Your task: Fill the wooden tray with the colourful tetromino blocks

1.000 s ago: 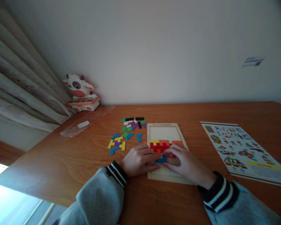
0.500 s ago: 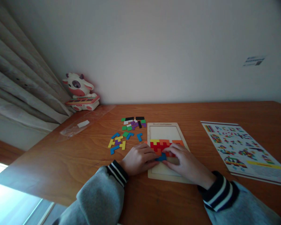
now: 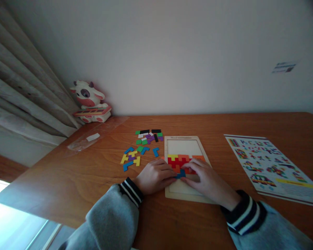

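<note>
Where both hands (image 3: 156, 175) meet, flat blue piece (image 3: 181, 173), wooden tray (image 3: 185, 194).

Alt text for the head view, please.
Both hands, left hand and right hand, press a blue piece into a wooden puzzle tray on a table. Loose pieces lie left, a pattern sheet right.

Your grey sleeves end in black-and-white striped cuffs (image 3: 130, 191). Beneath your fingers sits a small blue wooden puzzle piece (image 3: 181, 174), below red, orange and yellow pieces in the pale wooden puzzle tray (image 3: 184, 140). Loose blue, yellow, green, purple, black and white pieces (image 3: 142, 146) dot the orange-brown wooden table (image 3: 94, 173); a multicoloured pattern sheet (image 3: 270, 166) lies to your right.
</note>
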Tool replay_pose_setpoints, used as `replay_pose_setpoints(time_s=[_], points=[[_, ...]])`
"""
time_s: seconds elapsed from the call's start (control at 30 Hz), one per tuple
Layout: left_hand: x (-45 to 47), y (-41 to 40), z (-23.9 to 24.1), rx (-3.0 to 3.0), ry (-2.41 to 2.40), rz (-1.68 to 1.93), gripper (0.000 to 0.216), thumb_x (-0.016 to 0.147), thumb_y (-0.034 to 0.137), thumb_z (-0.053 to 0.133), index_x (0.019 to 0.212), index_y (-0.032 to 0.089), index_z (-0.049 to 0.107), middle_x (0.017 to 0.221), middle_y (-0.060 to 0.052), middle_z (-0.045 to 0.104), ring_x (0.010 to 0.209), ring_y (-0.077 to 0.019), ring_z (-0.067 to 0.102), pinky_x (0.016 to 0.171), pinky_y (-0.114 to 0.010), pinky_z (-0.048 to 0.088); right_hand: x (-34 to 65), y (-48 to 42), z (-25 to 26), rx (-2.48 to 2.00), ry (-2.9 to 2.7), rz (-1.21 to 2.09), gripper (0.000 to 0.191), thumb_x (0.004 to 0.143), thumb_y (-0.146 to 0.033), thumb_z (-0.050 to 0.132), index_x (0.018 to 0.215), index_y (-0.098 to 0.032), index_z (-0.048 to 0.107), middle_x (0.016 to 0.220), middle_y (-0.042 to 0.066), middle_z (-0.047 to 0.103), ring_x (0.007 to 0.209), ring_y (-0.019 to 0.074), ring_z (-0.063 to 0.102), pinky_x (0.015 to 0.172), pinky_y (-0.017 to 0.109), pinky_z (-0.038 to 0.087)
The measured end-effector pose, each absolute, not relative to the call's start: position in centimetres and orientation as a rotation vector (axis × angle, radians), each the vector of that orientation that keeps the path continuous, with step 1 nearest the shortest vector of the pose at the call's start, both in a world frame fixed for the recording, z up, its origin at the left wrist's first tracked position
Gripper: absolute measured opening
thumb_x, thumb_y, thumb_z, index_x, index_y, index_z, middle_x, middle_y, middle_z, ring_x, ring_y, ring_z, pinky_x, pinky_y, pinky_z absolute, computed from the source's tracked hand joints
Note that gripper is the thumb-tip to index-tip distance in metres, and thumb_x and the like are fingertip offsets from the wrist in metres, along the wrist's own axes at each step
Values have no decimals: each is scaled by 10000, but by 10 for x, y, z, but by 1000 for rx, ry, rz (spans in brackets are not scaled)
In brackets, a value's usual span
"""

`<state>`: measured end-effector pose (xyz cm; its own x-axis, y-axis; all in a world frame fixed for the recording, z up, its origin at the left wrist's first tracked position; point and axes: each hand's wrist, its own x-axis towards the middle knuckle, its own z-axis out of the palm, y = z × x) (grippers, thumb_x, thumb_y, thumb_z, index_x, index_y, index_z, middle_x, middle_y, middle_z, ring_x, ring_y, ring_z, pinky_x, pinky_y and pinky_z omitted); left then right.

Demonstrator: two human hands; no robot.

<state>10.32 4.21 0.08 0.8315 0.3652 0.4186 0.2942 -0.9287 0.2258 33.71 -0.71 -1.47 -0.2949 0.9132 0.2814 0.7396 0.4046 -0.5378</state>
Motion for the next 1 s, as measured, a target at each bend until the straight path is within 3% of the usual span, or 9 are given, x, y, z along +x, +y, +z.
replay_pose_setpoints(time_s=[1.0], points=[[105, 41, 1, 2912, 484, 712, 196, 979, 276, 539, 969, 183, 711, 884, -47, 737, 842, -151, 647, 810, -287, 518, 335, -7, -13, -1379, -2110, 379, 158, 855, -338, 693, 978, -240, 679, 979, 55, 683, 937, 239, 649, 858, 426, 532]])
